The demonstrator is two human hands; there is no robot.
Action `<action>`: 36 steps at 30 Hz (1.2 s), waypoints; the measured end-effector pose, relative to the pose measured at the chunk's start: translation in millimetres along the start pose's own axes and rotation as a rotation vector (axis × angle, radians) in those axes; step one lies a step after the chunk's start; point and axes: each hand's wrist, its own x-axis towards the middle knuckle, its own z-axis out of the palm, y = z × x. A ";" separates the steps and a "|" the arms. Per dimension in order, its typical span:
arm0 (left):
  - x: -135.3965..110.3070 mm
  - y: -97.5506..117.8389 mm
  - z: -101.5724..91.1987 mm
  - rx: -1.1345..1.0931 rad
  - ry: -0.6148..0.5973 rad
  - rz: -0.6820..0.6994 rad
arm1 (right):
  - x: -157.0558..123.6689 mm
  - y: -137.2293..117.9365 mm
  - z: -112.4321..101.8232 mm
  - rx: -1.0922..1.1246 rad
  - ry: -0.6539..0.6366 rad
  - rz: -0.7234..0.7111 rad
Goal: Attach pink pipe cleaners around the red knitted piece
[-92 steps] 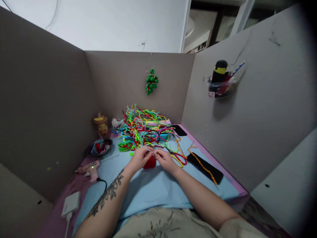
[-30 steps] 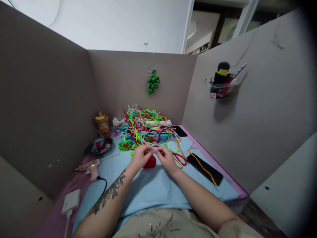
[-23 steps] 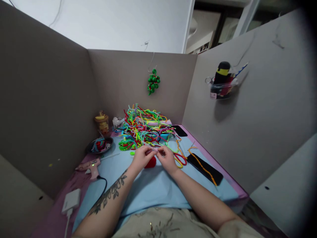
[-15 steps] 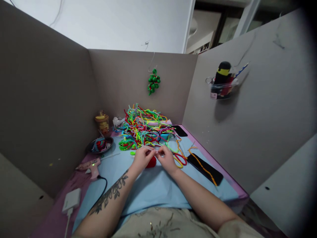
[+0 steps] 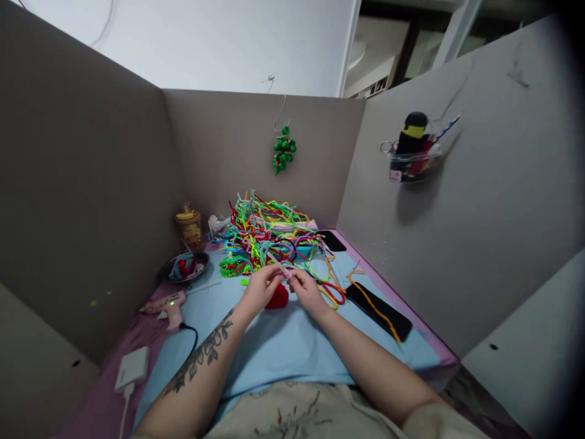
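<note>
Both hands meet over the middle of the table, with a thin pale pink strip (image 5: 280, 266) between them whose exact kind I cannot make out. My left hand (image 5: 261, 288) pinches it from one side; its far end points up and away toward the pile. My right hand (image 5: 306, 289) is closed on the near end, fingertips close to the left ones. A red fuzzy piece (image 5: 278, 297) lies just under the left fingers, partly covered. Right beside the right hand are scissors with red and yellow handles (image 5: 333, 293). Beyond the hands is a heap of multicoloured pipe cleaners (image 5: 269, 228).
At left are a pink glue gun (image 5: 170, 308) with its cable, a white adapter (image 5: 132, 369), a dark bowl (image 5: 184, 268) and a cup (image 5: 189, 227). A black phone (image 5: 388, 323) lies at right under an orange pipe cleaner (image 5: 372, 303). Grey partitions (image 5: 256, 140) stand around the table.
The pale pink strip has swung so its far end now points up and away. My fingers have shifted slightly around it; the arms stay nearly in place.
</note>
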 end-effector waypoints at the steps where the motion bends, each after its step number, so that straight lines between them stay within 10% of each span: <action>1: 0.1 -0.1 -0.1 0.005 0.015 -0.030 | 0.4 -1.5 -0.2 0.033 0.012 0.037; 21: -6.7 11.7 8.2 0.048 0.020 -0.071 | -1.7 12.6 4.3 -0.169 0.254 -0.050; 36: -1.8 1.6 -4.7 0.123 0.046 -0.038 | -1.1 4.5 4.4 0.034 -0.019 -0.025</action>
